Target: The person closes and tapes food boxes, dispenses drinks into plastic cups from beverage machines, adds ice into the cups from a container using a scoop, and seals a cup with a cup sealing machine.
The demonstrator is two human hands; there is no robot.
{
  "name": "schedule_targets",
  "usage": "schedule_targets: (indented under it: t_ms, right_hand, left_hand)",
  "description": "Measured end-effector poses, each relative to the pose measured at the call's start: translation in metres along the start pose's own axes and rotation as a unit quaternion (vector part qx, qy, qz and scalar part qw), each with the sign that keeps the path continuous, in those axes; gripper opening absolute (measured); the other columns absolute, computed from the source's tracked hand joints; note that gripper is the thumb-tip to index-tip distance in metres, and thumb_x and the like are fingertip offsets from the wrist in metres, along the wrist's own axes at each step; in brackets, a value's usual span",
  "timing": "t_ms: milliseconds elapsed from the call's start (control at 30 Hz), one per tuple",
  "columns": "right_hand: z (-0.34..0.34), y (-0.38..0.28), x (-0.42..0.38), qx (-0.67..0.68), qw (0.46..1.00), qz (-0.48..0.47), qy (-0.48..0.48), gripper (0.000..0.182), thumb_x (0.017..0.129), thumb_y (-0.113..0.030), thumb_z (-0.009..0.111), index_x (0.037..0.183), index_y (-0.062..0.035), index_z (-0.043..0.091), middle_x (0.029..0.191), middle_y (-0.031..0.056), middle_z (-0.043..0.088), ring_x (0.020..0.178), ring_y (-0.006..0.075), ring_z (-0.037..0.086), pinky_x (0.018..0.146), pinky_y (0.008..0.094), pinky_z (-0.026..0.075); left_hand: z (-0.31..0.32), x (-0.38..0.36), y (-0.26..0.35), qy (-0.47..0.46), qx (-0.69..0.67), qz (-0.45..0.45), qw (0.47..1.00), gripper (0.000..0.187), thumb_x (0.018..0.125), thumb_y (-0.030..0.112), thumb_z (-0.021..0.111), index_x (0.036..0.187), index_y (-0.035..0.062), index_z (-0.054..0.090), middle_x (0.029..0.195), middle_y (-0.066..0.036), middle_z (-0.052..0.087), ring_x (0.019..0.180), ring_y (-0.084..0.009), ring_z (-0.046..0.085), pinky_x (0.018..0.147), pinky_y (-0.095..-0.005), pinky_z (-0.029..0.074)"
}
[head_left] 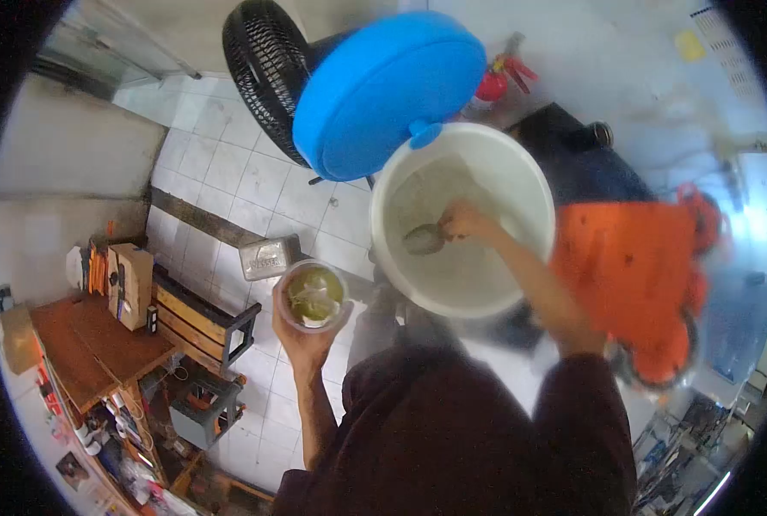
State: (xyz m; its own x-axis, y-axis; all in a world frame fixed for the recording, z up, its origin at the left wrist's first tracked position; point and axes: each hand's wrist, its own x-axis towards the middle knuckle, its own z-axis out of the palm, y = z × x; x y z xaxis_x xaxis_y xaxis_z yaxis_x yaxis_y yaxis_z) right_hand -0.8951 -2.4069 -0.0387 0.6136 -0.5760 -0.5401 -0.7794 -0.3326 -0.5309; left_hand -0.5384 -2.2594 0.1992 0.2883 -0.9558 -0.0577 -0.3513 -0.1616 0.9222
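Note:
My left hand (308, 342) is wrapped round a clear plastic cup (314, 297) from below. The cup holds a yellow-green drink with what look like pieces of ice on top. My right hand (468, 221) is inside a round white cooler bucket (528, 185), its fingers closed on the handle of a metal scoop (422, 239). The scoop's bowl hangs over the bucket's pale interior; what lies at the bottom is hard to make out. The blue lid (392, 95) stands tilted open at the bucket's far side.
Behind the lid is a black fan (267, 73). A red fire extinguisher (492, 84) stands beyond the bucket, and an orange wheeled object (628, 275) is to its right. A silver tin (264, 258) sits near the cup. At left are a brown table (99, 344) and a wooden bench (190, 318).

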Motion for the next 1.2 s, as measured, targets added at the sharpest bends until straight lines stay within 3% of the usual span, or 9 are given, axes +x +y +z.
schedule_targets:
  t_ms: [100, 200, 267, 333, 433, 600, 767, 1033, 1200]
  right_hand:
    - [-0.037, -0.014, -0.041, 0.339, 0.935, 0.101, -0.003, 0.017, 0.079, -0.021, 0.071, 0.085, -0.0062, 0.077, 0.071, 0.0032, 0.069, 0.063, 0.0156, 0.063, 0.059, 0.033, 0.052]
    - [-0.06, -0.022, -0.061, 0.307, 0.946, 0.092, 0.05, 0.024, 0.08, -0.026, 0.073, 0.088, -0.0031, 0.076, 0.074, 0.0042, 0.069, 0.069, 0.0151, 0.063, 0.061, 0.0308, 0.052]
    - [-0.099, -0.057, -0.104, 0.429, 0.89, 0.073, 0.137, 0.024, 0.082, -0.023, 0.073, 0.089, -0.0009, 0.075, 0.075, 0.0051, 0.068, 0.074, 0.0134, 0.063, 0.062, 0.0306, 0.052]
    - [-0.152, -0.099, -0.138, 0.287, 0.942, 0.114, 0.133, 0.02, 0.083, -0.017, 0.071, 0.091, 0.001, 0.075, 0.071, 0.004, 0.067, 0.069, 0.0116, 0.063, 0.061, 0.0295, 0.052]
    - [-0.202, -0.132, -0.198, 0.32, 0.937, 0.06, 0.128, 0.019, 0.083, -0.016, 0.07, 0.092, -0.0004, 0.076, 0.066, 0.0002, 0.065, 0.064, 0.0104, 0.062, 0.058, 0.0293, 0.051]
    - [-0.238, -0.217, -0.257, 0.115, 0.962, 0.097, 0.226, 0.021, 0.079, -0.019, 0.073, 0.09, -0.0012, 0.074, 0.073, 0.0177, 0.069, 0.064, 0.0282, 0.068, 0.064, 0.0401, 0.052]
    - [-0.201, -0.248, -0.263, -0.014, 0.947, 0.173, 0.269, 0.02, 0.079, -0.024, 0.068, 0.081, -0.0044, 0.071, 0.081, 0.0223, 0.067, 0.081, 0.0406, 0.065, 0.076, 0.0514, 0.049]
    - [-0.182, -0.222, -0.295, 0.002, 0.911, 0.28, 0.303, 0.021, 0.081, -0.023, 0.068, 0.092, -0.0059, 0.073, 0.084, 0.0202, 0.068, 0.084, 0.038, 0.066, 0.079, 0.0496, 0.05]
    - [-0.098, -0.131, -0.23, 0.029, 0.899, 0.303, 0.315, 0.028, 0.082, -0.025, 0.069, 0.1, -0.0047, 0.073, 0.085, 0.0209, 0.07, 0.081, 0.0393, 0.068, 0.079, 0.0486, 0.053]
  left_hand:
    - [0.016, 0.004, 0.024, -0.016, -0.025, 0.019, 0.999, 0.077, 0.06, 0.013, 0.093, 0.126, 0.0032, 0.054, 0.118, -0.01, 0.063, 0.109, -0.0203, 0.06, 0.094, -0.0352, 0.05]
    - [0.032, 0.016, 0.029, -0.054, -0.043, 0.044, 0.997, 0.075, 0.06, 0.013, 0.092, 0.125, 0.0029, 0.056, 0.118, -0.01, 0.064, 0.108, -0.0208, 0.062, 0.095, -0.0356, 0.05]
    - [0.047, 0.024, 0.037, -0.063, -0.045, 0.078, 0.994, 0.075, 0.059, 0.011, 0.091, 0.126, 0.0042, 0.057, 0.12, -0.012, 0.063, 0.11, -0.0235, 0.062, 0.095, -0.0366, 0.049]
    - [0.054, 0.031, 0.045, -0.059, -0.046, 0.11, 0.991, 0.076, 0.058, 0.011, 0.09, 0.126, 0.0048, 0.057, 0.12, -0.012, 0.063, 0.111, -0.0256, 0.062, 0.096, -0.037, 0.049]
    - [0.078, 0.039, 0.055, -0.066, -0.007, 0.169, 0.983, 0.077, 0.057, 0.011, 0.089, 0.126, 0.0058, 0.056, 0.124, -0.014, 0.061, 0.115, -0.0312, 0.061, 0.097, -0.0384, 0.049]
    - [0.132, 0.037, 0.044, -0.134, -0.04, 0.154, 0.978, 0.078, 0.057, 0.014, 0.089, 0.127, 0.0051, 0.055, 0.123, -0.016, 0.06, 0.115, -0.0342, 0.06, 0.096, -0.0409, 0.049]
    - [0.167, 0.016, 0.05, -0.151, 0.012, 0.172, 0.973, 0.077, 0.058, 0.015, 0.088, 0.126, 0.0036, 0.054, 0.12, -0.018, 0.06, 0.111, -0.0375, 0.059, 0.095, -0.0436, 0.048]
    - [0.183, 0.008, 0.036, -0.172, 0.014, 0.116, 0.978, 0.078, 0.057, 0.02, 0.09, 0.125, 0.0052, 0.055, 0.119, -0.016, 0.061, 0.11, -0.0368, 0.06, 0.095, -0.0433, 0.048]
    - [0.172, 0.019, 0.041, -0.137, -0.055, 0.198, 0.969, 0.078, 0.06, 0.022, 0.09, 0.127, 0.0057, 0.054, 0.121, -0.015, 0.06, 0.115, -0.0323, 0.059, 0.098, -0.0403, 0.047]
